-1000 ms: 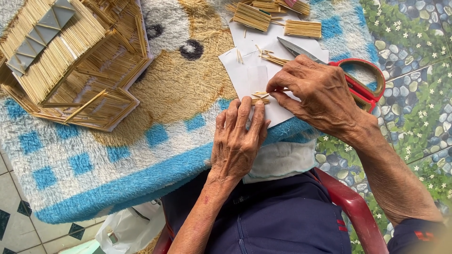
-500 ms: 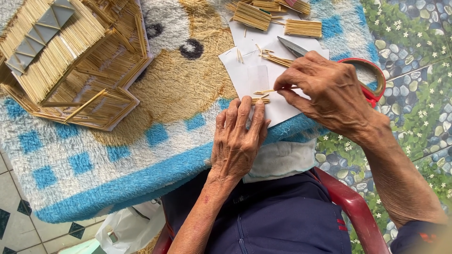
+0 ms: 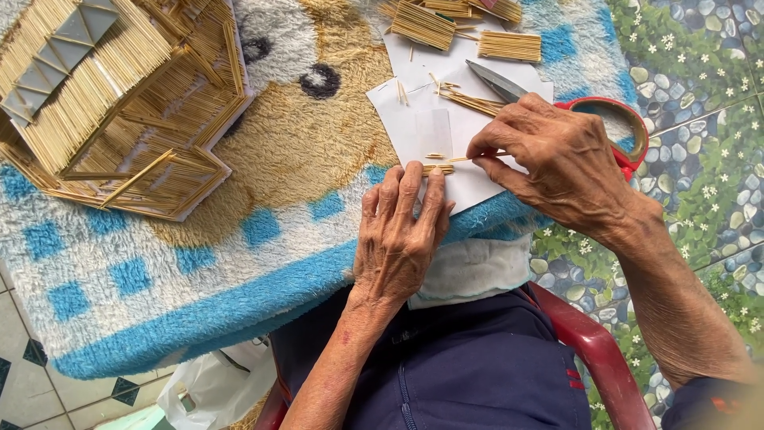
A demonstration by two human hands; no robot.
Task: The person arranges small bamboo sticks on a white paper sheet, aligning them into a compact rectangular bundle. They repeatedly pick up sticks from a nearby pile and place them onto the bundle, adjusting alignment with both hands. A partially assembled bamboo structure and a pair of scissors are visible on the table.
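wooden stick (image 3: 455,159) pinched in right hand (image 3: 557,159) (left hand (image 3: 398,239) beside).

— What is moving?

— The right hand (image 3: 561,163) is sliding down and to the left, closer to the left hand (image 3: 402,231).

— What else?

— Its fingertips (image 3: 475,151) are now pinching one thin stick (image 3: 461,159) over the white paper (image 3: 422,127). More of the red scissors (image 3: 613,119) is showing behind the hand.

— And the left hand?

— Its fingers are pressing on the small sticks (image 3: 436,169), a bit more spread.
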